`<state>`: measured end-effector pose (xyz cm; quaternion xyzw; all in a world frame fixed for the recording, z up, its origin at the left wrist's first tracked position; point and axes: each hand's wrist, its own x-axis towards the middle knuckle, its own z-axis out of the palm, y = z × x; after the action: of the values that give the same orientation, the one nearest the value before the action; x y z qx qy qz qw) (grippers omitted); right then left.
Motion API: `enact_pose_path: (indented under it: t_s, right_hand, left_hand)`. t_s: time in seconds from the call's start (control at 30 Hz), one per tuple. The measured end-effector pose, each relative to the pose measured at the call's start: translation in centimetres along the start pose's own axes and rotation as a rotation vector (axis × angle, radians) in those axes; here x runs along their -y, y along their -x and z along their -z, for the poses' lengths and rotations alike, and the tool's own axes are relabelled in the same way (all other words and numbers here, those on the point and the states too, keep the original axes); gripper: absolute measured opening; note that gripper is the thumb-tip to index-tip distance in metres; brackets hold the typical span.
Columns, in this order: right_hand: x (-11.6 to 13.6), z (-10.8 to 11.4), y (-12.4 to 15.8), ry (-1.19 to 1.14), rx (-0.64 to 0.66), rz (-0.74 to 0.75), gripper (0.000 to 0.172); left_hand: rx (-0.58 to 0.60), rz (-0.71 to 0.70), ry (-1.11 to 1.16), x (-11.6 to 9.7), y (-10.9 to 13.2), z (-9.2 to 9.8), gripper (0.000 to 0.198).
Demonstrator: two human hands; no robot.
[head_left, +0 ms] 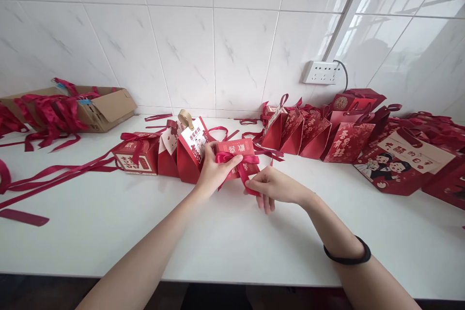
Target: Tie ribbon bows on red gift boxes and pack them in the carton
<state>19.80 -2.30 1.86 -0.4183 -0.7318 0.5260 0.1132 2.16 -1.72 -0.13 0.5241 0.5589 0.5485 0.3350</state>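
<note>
A small red gift box with gold characters stands on the white table in front of me. A dark red ribbon is wrapped round it. My left hand grips the box's near left side, thumb pressing a ribbon loop on top. My right hand pinches the ribbon's hanging end just below the box's right side. A black band circles my right wrist.
Finished red boxes and a gold-handled one stand left of the box. Rows of red gift bags fill the right. A cardboard carton of ribbons sits far left, loose ribbons trailing over the table. A wall socket is behind.
</note>
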Motion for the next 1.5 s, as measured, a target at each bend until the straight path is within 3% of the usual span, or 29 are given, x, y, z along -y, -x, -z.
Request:
enact_pose_path:
  t_s: [0.1, 0.2, 0.27, 0.33, 0.43, 0.6, 0.77, 0.97, 1.07, 1.27, 1.33, 1.47, 1.5]
  right_hand:
    - [-0.5, -0.5, -0.6, 0.017, 0.100, -0.064, 0.027]
    - [-0.6, 0.2, -0.4, 0.071, 0.103, -0.078, 0.035]
    - [-0.4, 1.2, 0.1, 0.103, -0.030, -0.035, 0.046]
    - [-0.1, 2.1, 0.5, 0.112, -0.251, 0.019, 0.053]
    - [0.0, 2.3, 0.4, 0.056, -0.476, 0.078, 0.050]
    - [-0.6, 1.0, -0.9, -0.061, -0.405, 0.199, 0.039]
    - [-1.1, 0.9, -1.3, -0.220, -0.361, 0.277, 0.044]
    - [-1.0, 1.0, -1.3, -0.441, -0.457, 0.301, 0.048]
    - [-1.1, 0.9, -1.5, -0.526, -0.468, 0.301, 0.047]
    - [-1.6, 1.1, -1.9, -0.567, -0.474, 0.288, 0.045]
    - [-1.7, 1.1, -1.9, -0.573, -0.478, 0.285, 0.045]
    - [-1.5, 1.1, -1.9, -0.584, -0.485, 0.273, 0.045]
    - [-1.4, 1.1, -1.8, -0.589, -0.490, 0.272, 0.045]
  left_hand:
    - [0.012, 0.005, 0.008, 0.2, 0.0, 0.0, 0.060]
    - [0.017, -0.006, 0.003, 0.3, -0.1, 0.2, 0.058]
    - [0.032, 0.001, 0.008, 0.2, -0.1, 0.3, 0.059]
    - [0.060, 0.026, 0.023, 0.0, -0.1, 0.5, 0.061]
    - [0.111, 0.055, 0.051, -0.2, 0.0, 0.7, 0.062]
    - [0.193, 0.009, 0.083, 0.3, -0.1, 1.0, 0.065]
    - [0.319, -0.038, 0.083, 0.5, -0.4, 1.1, 0.075]
    - [0.416, -0.072, 0.117, 0.2, -0.1, 0.6, 0.050]
    - [0.402, -0.131, 0.101, 0.5, 0.2, 0.4, 0.048]
    - [0.249, -0.267, 0.031, 1.8, 0.4, 0.0, 0.073]
    - [0.193, -0.303, 0.033, 1.8, 0.4, -0.1, 0.062]
    - [0.111, -0.321, 0.001, 1.4, 0.4, 0.0, 0.017]
    - [0.105, -0.335, -0.016, 1.3, 0.4, 0.1, 0.015]
